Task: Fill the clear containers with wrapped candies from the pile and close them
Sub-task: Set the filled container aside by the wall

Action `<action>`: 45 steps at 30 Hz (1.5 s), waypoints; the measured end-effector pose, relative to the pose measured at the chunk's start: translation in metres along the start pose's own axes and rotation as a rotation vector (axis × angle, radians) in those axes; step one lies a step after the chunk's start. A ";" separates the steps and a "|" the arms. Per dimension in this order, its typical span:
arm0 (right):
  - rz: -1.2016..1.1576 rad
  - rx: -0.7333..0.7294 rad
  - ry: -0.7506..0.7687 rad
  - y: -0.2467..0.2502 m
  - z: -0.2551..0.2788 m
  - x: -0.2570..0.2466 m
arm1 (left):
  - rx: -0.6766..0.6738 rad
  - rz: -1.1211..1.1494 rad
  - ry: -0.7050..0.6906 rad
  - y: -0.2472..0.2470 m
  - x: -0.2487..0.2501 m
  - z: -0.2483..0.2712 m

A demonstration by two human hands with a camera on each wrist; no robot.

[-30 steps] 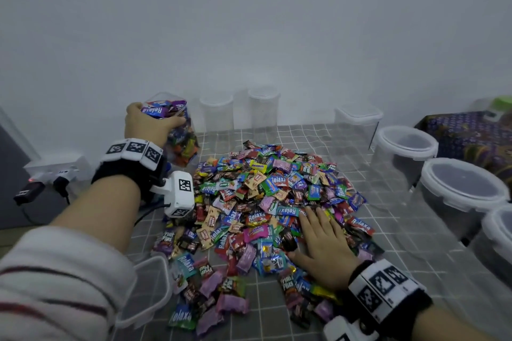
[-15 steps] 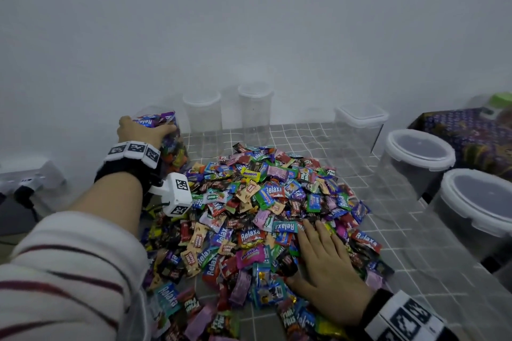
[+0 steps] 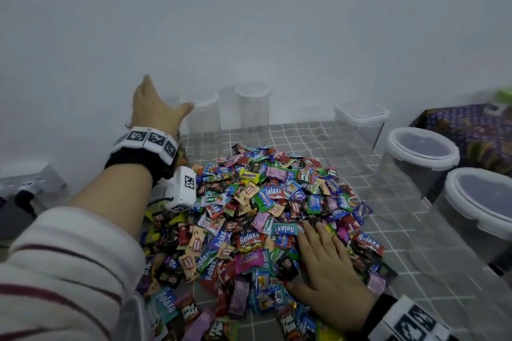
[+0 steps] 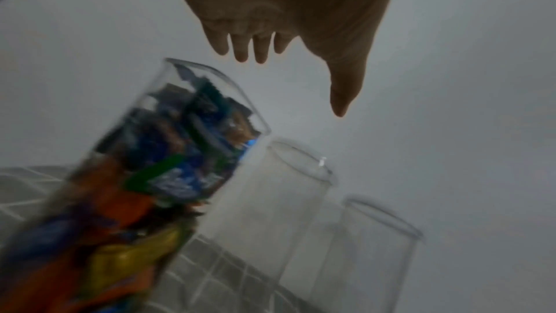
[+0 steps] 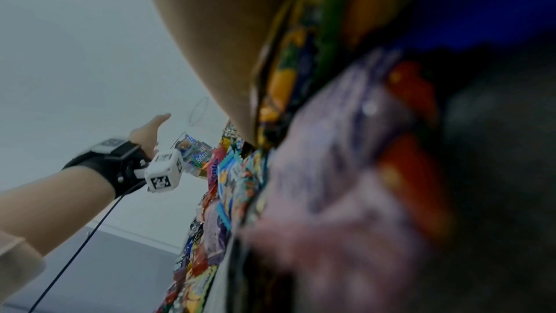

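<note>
A big pile of wrapped candies (image 3: pixel 263 216) covers the middle of the grey checked table (image 3: pixel 401 271). My right hand (image 3: pixel 324 260) lies flat on the pile's near right side, fingers straight, holding nothing. My left hand (image 3: pixel 159 104) is raised at the back left, fingers spread and empty. In the left wrist view the left hand (image 4: pixel 285 32) hovers above a tall clear container (image 4: pixel 168 163) packed with candies, its top uncovered. In the head view my left wrist hides most of this container. Two empty tall clear containers (image 3: pixel 201 119) (image 3: pixel 253 113) stand just right of it by the wall.
A square clear container with a white lid (image 3: pixel 360 122) stands at the back right. Two wide lidded tubs (image 3: pixel 421 152) (image 3: pixel 482 202) line the right edge. A patterned cloth (image 3: pixel 457 124) lies beyond them. A power strip (image 3: pixel 33 180) sits off the table at left.
My left hand has let go of the candy-filled container and lifted above it with its fingers spread. My right hand has stayed flat on the pile.
</note>
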State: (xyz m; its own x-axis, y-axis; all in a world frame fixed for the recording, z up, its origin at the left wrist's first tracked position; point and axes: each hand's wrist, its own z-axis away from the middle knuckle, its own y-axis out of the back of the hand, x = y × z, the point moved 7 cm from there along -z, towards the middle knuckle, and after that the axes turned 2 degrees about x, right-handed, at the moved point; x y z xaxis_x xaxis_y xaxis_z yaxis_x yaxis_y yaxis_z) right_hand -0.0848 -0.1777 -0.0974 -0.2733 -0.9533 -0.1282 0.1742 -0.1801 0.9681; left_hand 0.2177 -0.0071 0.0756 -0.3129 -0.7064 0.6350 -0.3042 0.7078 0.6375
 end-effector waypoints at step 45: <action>-0.060 -0.078 0.030 0.004 0.007 -0.001 | -0.213 0.386 -0.061 0.076 0.097 0.111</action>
State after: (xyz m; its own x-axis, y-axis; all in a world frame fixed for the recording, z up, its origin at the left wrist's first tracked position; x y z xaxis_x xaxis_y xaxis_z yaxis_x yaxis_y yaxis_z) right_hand -0.0906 -0.1754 -0.0917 -0.2575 -0.9467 -0.1933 0.2313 -0.2546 0.9390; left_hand 0.0639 -0.0210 0.1376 -0.4213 -0.3843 0.8215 0.0352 0.8982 0.4383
